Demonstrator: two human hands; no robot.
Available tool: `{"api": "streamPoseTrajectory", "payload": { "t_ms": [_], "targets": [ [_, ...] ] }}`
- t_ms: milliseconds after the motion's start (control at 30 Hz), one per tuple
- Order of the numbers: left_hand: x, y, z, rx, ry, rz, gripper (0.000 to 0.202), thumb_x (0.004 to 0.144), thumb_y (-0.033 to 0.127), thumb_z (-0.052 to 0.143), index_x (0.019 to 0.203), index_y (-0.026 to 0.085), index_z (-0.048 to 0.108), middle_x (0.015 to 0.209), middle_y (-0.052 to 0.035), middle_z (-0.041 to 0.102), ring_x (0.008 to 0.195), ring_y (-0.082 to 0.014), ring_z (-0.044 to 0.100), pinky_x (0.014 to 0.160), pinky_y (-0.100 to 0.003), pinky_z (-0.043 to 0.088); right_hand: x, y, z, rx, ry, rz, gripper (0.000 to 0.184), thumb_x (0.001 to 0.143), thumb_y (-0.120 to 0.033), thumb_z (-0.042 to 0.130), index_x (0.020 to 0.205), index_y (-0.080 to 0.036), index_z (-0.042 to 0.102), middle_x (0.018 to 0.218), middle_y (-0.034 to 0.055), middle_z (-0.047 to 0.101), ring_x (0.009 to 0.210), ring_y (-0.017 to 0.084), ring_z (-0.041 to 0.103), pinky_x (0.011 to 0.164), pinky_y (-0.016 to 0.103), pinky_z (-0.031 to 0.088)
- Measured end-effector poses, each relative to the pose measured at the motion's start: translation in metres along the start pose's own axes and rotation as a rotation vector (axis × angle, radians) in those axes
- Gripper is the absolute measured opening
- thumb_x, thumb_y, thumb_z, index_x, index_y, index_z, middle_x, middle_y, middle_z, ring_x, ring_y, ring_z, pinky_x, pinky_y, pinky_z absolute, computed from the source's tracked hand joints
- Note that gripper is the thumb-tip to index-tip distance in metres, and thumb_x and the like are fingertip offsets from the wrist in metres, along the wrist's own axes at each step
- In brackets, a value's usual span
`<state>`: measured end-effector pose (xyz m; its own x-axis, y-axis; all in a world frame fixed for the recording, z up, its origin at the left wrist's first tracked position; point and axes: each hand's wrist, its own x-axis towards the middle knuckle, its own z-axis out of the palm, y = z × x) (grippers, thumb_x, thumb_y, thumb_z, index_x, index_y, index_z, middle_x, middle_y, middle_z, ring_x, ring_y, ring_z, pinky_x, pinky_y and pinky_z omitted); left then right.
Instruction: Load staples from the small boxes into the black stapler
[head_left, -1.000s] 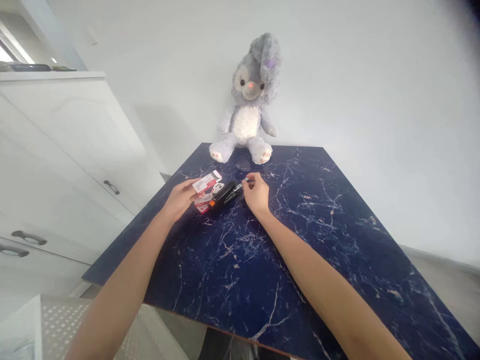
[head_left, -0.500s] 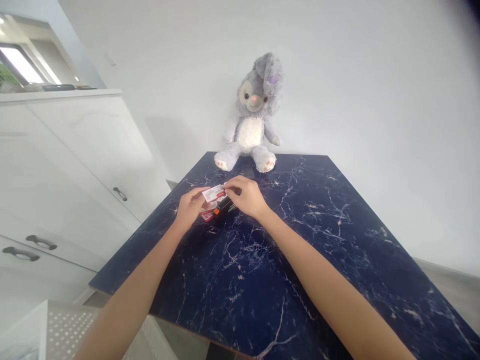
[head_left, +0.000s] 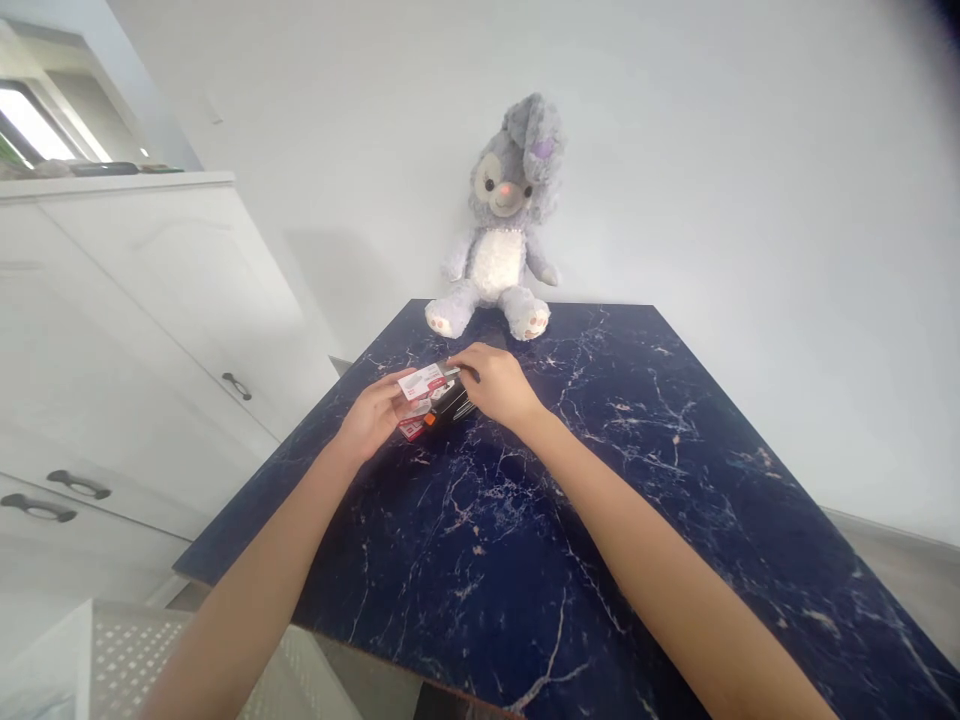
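My left hand [head_left: 369, 415] is closed on a small white-and-red printed card or box panel [head_left: 421, 382], held between the thumb and fingers. My right hand [head_left: 495, 380] is at that piece's right end, its fingertips pinched on a small pale thing that I cannot make out. Just below lies a black object with an orange end [head_left: 430, 419], partly covered by my right hand. More red-and-white printed packaging [head_left: 412, 429] shows under the fingers of my left hand; whether it joins the upper piece, I cannot tell.
A grey plush rabbit [head_left: 499, 255] sits at the far edge of the dark blue marbled table [head_left: 480, 560], against the white wall. White cabinets [head_left: 142, 330] with dark handles stand on the left. A white perforated basket [head_left: 127, 650] is below the table's near left corner.
My right hand's fingertips have drawn slightly right from the printed piece, and a small gap with a pale thing shows there. The left hand still holds on. The view has shifted slightly.
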<state>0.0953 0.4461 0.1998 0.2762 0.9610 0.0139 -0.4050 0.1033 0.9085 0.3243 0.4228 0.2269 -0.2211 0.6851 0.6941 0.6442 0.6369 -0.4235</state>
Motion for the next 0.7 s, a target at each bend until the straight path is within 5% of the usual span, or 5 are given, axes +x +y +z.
{"api": "streamPoseTrajectory", "payload": {
  "t_ms": [100,367,533,700],
  "targets": [
    [-0.0032,0.0038,0.0013,-0.043,-0.065,-0.031,0.030,0.083,0.015,0.068,0.111,0.010,0.075,0.115,-0.0153,0.074,0.106,-0.0266,0.070,0.083,-0.032,0.063,0.0042,0.0014,-0.0069,0.034,-0.028,-0.004,0.032,0.085,0.000,0.054,0.094,-0.021,0.076,0.097,0.0029,0.075,0.090,0.018,0.068,0.085,0.031,0.052],
    [-0.0036,-0.0007,0.0051,0.012,-0.063,0.049,0.028,0.082,0.018,0.075,0.109,0.012,0.076,0.107,-0.0119,0.076,0.095,-0.0203,0.071,0.079,-0.027,0.062,0.0060,-0.0041,-0.0050,0.142,0.040,-0.035,0.028,0.081,-0.001,0.058,0.087,-0.021,0.076,0.102,0.0020,0.076,0.095,0.018,0.070,0.092,0.031,0.054],
    [-0.0006,-0.0022,0.0015,-0.031,-0.026,0.020,0.025,0.084,0.016,0.072,0.108,0.012,0.076,0.106,-0.0104,0.075,0.093,-0.0163,0.070,0.074,-0.020,0.060,0.0052,-0.0033,-0.0051,0.022,0.053,0.004,0.027,0.087,-0.005,0.056,0.090,-0.021,0.077,0.100,0.0039,0.075,0.091,0.018,0.069,0.085,0.031,0.054],
    [-0.0004,-0.0021,0.0014,-0.006,-0.059,0.006,0.027,0.083,0.017,0.071,0.109,0.012,0.076,0.109,-0.0119,0.075,0.098,-0.0208,0.071,0.082,-0.027,0.061,0.0081,-0.0066,-0.0122,-0.057,-0.012,0.081,0.030,0.081,-0.002,0.056,0.087,-0.021,0.078,0.095,0.0040,0.076,0.089,0.020,0.068,0.084,0.033,0.053]
  ]
}}
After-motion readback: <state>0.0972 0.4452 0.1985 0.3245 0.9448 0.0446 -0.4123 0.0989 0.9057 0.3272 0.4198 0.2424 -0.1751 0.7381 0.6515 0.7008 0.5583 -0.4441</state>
